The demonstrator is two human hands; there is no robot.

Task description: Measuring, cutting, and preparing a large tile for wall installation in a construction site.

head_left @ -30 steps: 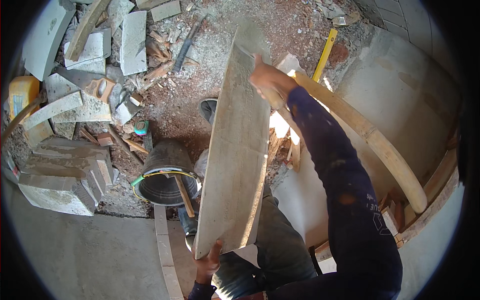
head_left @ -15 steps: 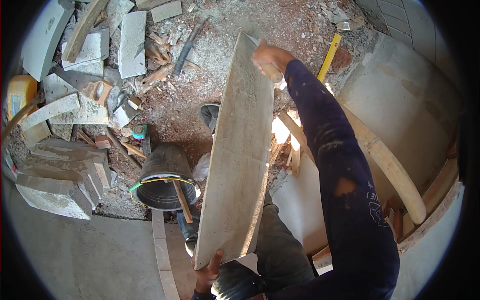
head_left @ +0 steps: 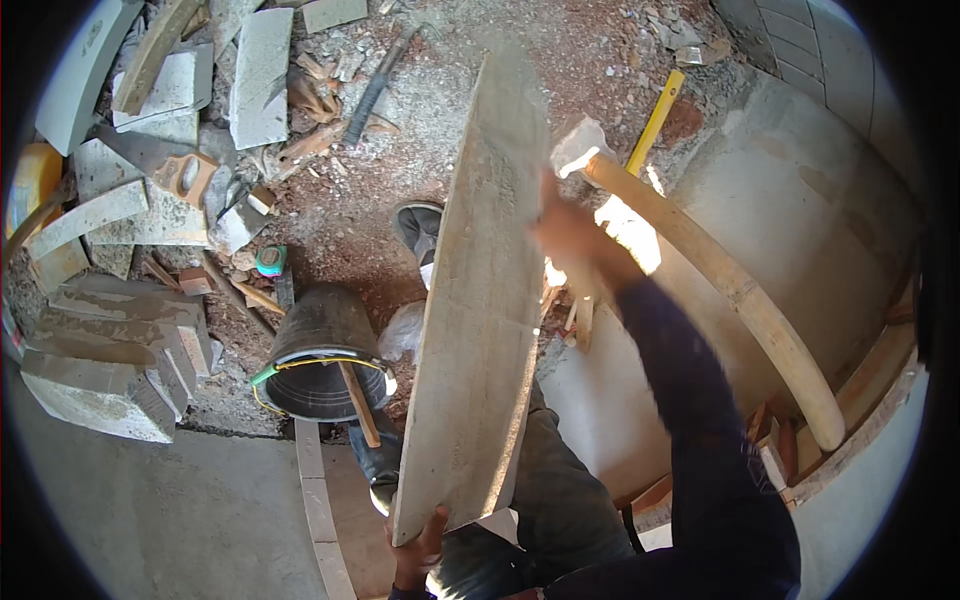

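A long greyish board (head_left: 470, 300), with a rough, smeared face, stands tilted in front of me and runs away from my legs. My left hand (head_left: 420, 550) grips its near end, thumb on the face and the other fingers behind. Beside the board's right edge, past its middle, my right hand (head_left: 580, 235) is blurred by motion. It is closed round a wooden-handled bladed tool, which is smeared and mostly hidden now; the half-second-old picture shows its handle and metal blade clearly. The board hides part of my legs and the ground.
At left are a black bucket (head_left: 325, 365) with a stick in it, a tape measure (head_left: 270, 261), a handsaw (head_left: 185, 180), stacked grey blocks (head_left: 110, 350) and a hammer-like tool (head_left: 380, 85). A curved bamboo pole (head_left: 735, 290) and a yellow level (head_left: 655, 120) lie at right.
My right hand has swept toward me from the board's far end along its right edge. The left hand keeps its hold. The whole view has shifted slightly.
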